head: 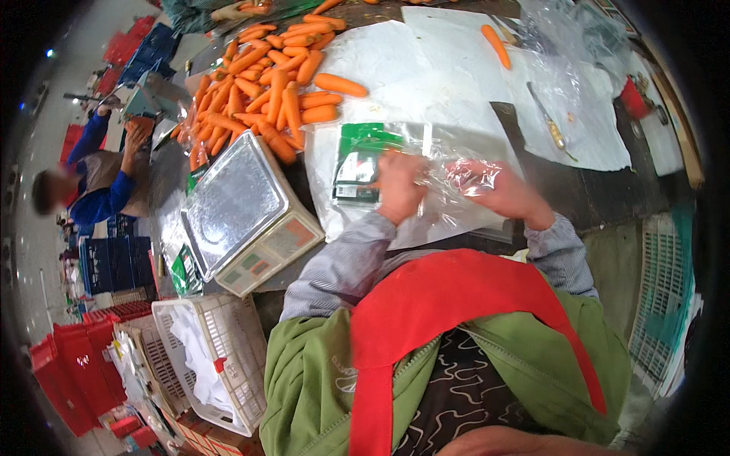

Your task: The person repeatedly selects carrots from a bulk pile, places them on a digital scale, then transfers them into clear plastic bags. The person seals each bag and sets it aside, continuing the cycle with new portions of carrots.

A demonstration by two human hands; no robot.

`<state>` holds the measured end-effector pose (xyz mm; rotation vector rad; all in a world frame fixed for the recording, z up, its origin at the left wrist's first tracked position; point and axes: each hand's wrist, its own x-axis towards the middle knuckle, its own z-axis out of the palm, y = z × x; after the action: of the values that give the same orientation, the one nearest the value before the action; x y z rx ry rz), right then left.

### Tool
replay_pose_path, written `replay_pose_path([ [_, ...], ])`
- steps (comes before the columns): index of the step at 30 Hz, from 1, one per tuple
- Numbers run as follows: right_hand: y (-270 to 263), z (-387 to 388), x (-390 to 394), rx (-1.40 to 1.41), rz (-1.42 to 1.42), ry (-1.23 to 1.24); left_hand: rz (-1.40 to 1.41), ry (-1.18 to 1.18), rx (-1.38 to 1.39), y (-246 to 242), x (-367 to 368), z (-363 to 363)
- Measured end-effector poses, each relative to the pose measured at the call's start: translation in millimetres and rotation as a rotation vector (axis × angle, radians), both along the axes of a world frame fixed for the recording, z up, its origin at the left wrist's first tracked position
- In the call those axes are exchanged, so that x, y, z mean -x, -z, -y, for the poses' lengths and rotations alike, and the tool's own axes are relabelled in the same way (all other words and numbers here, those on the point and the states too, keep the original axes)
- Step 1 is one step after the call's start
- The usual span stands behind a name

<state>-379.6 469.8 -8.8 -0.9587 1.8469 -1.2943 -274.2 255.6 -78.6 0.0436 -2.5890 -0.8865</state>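
Note:
A printed plastic bag (pixel 365 137) with green and black panels lies on the white sheeting in front of me, its clear part stretching to the right. My left hand (pixel 402 185) grips this bag near its printed part; an orange patch shows beside the fingers. Crinkled clear film covers the fingers of my right hand (pixel 502 185); whether they are inside the bag or just under loose film, I cannot tell. Both hands are slightly blurred. Left of them stands a weighing scale (pixel 236 202) with a bare metal pan. Beyond it is a heap of carrots (pixel 268 85).
A knife (pixel 550 125) and a single carrot (pixel 496 47) lie on white sheeting (pixel 593 108) to the right. Crumpled clear plastic (pixel 582 40) is at the far right. A white crate (pixel 234 353) stands below the scale. A co-worker (pixel 97 176) is at the left.

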Motion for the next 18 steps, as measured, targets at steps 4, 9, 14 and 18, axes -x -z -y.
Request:
replay_pose_path([
  [4, -36.5, -27.1, 14.0, 0.338, 0.072, 0.339, -0.047, -0.19, -0.631, -64.5, -7.1, 44.2],
  [9, -45.3, 12.6, 11.1, 0.298, -0.38, 0.294, -0.35, -0.044, -1.066, -137.3, -1.6, 50.8],
  [14, -36.4, 80.4, -7.7, 0.59, -0.419, 0.148, -0.276, 0.099, -1.077, -150.9, -7.8, 14.9],
  [18, -34.8, 100.8, -6.1, 0.518, -0.051, 0.092, -0.406, -0.018, -0.424, -149.4, -23.4, 13.9],
])
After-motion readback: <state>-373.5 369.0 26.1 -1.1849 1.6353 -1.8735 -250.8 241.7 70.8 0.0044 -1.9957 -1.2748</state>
